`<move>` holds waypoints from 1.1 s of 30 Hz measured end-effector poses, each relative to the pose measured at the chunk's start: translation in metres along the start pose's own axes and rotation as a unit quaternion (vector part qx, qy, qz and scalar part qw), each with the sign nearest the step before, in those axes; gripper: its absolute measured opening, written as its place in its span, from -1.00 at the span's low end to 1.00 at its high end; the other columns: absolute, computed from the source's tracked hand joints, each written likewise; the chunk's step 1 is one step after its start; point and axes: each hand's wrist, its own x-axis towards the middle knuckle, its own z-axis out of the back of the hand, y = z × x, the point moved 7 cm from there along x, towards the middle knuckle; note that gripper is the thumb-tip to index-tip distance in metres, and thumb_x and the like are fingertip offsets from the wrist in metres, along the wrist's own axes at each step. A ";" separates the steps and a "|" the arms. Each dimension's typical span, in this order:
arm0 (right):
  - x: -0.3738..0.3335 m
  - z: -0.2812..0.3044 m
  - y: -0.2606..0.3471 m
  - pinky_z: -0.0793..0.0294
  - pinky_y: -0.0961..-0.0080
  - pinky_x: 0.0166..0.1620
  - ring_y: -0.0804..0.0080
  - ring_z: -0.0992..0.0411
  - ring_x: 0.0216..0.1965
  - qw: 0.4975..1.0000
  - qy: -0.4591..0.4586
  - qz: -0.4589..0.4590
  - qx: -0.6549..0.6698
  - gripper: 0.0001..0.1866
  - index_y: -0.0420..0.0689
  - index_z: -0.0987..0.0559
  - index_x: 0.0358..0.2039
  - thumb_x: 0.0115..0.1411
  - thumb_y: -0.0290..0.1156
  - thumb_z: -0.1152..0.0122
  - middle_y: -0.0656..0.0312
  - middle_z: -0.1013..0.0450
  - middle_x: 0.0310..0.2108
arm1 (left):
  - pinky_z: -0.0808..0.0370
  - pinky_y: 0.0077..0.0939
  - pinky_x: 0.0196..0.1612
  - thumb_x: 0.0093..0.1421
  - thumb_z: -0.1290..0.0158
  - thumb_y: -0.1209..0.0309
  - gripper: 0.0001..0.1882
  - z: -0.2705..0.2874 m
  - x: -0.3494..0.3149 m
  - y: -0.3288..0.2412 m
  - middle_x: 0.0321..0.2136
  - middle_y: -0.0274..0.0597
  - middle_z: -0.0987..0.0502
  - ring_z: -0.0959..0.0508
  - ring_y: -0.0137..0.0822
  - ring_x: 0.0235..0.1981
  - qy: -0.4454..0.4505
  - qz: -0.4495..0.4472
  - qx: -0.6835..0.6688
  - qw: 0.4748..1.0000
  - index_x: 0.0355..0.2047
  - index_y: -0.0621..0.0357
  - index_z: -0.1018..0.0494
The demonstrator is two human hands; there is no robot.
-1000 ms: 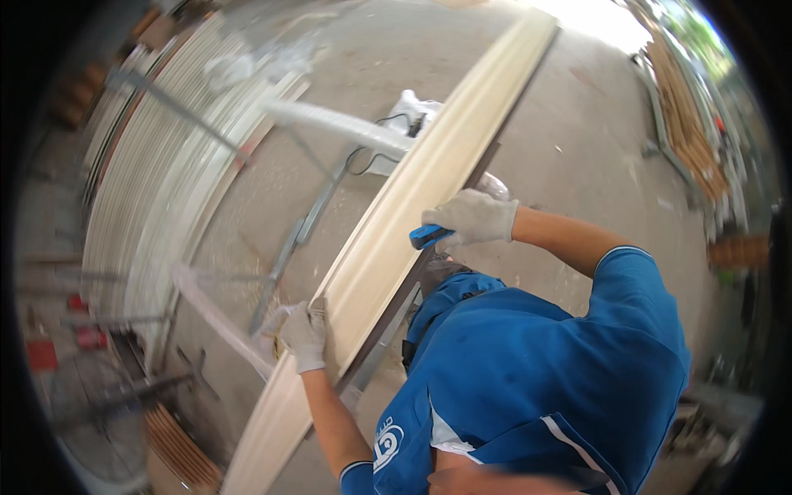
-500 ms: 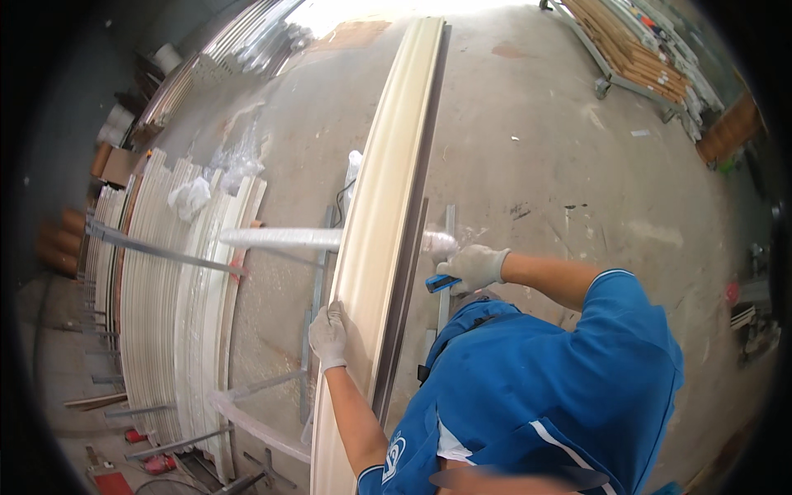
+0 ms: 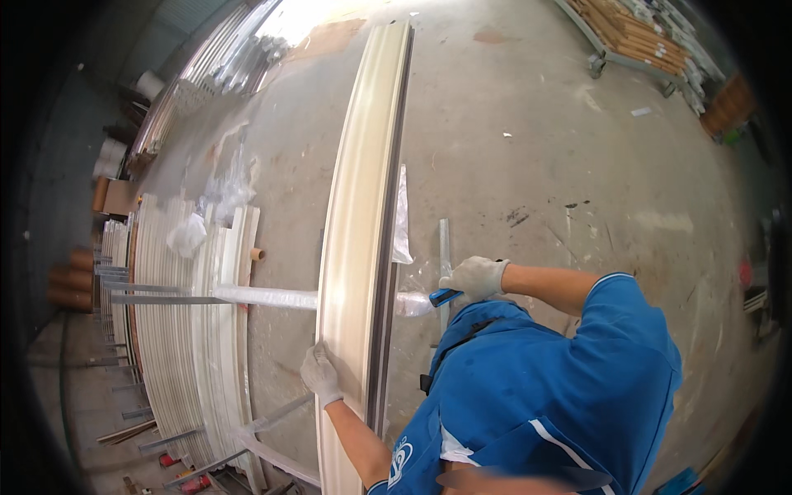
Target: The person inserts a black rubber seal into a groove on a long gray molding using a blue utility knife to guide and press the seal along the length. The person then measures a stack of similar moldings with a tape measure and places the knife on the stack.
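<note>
A long cream moulding panel (image 3: pixel 353 198) runs from the lower edge far into the room, with a dark brown strip (image 3: pixel 384 272) along its right side. At its left edge, my gloved left hand (image 3: pixel 322 373) grips the panel, thumb on the upper face and fingers partly hidden around the edge. My gloved right hand (image 3: pixel 478 279) is off to the right of the panel, closed on a small blue and dark utility knife (image 3: pixel 445 297). The knife lies close to the plastic-wrapped bar (image 3: pixel 268 297) that crosses beneath the panel; no blade can be made out.
Several long pale mouldings (image 3: pixel 169 322) lie stacked on metal arms at the left. A second wrapped bar (image 3: pixel 280 462) passes under the panel nearer me. White film (image 3: pixel 401 223) shows beyond the right hand. A wheeled cart (image 3: pixel 627 58) with wooden lengths stands far right.
The view has shifted, and the panel's far end now appears further left. My left hand shows slightly lower on the panel's edge. The knife in my right hand has tilted and is nearer the wrapped bar.
</note>
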 end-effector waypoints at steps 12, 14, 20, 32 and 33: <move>-0.004 -0.004 -0.040 -0.55 0.08 -0.01 -0.10 -0.57 -0.05 0.990 -0.031 0.012 0.136 -0.41 0.11 -0.49 0.22 0.26 0.09 -0.25 -0.02 -0.60 -0.05 | -0.52 0.05 -0.07 0.34 0.02 0.07 -0.60 -0.011 -0.023 0.028 -0.20 0.14 -0.65 -0.63 0.15 -0.15 -0.021 -0.012 0.077 0.997 -0.05 0.08 -0.59; -0.013 -0.010 -0.048 -0.56 0.11 -0.05 -0.12 -0.58 -0.10 0.989 -0.069 0.033 0.125 -0.48 0.00 -0.54 0.14 0.23 -0.06 -0.33 -0.01 -0.62 -0.11 | -0.51 0.02 -0.06 0.36 0.05 -0.08 -0.50 -0.001 -0.040 0.039 -0.19 0.08 -0.66 -0.62 0.10 -0.10 -0.039 0.014 0.018 0.999 -0.05 0.05 -0.59; 0.000 -0.017 -0.023 -0.40 0.42 -0.46 0.45 -0.36 -0.55 0.961 -0.199 -0.007 0.191 -0.61 -0.17 -0.52 -0.09 0.25 -0.15 -0.37 0.25 -0.42 -0.46 | -0.49 -0.01 0.03 0.29 0.10 -0.33 -0.34 0.051 -0.124 0.131 -0.19 -0.06 -0.68 -0.65 -0.01 -0.07 0.048 0.215 0.039 0.975 -0.20 -0.01 -0.65; 0.129 0.047 0.023 -0.09 0.59 -0.66 0.63 -0.13 -0.71 0.854 -0.311 -0.124 0.397 -0.53 -0.23 -0.45 -0.16 0.31 -0.03 -0.30 0.24 -0.38 -0.54 | -0.37 -0.22 0.15 0.17 -0.07 -0.29 -0.41 0.098 -0.231 0.246 -0.23 -0.05 -0.69 -0.64 -0.06 -0.09 -0.055 0.285 0.031 0.957 -0.21 -0.07 -0.71; 0.128 0.047 0.019 -0.09 0.58 -0.66 0.63 -0.14 -0.71 0.851 -0.323 -0.147 0.387 -0.53 -0.23 -0.44 -0.19 0.30 -0.03 -0.31 0.24 -0.38 -0.55 | -0.35 -0.24 0.16 0.17 -0.07 -0.27 -0.42 0.099 -0.233 0.243 -0.24 -0.05 -0.68 -0.64 -0.07 -0.12 -0.061 0.284 0.026 0.956 -0.23 -0.07 -0.71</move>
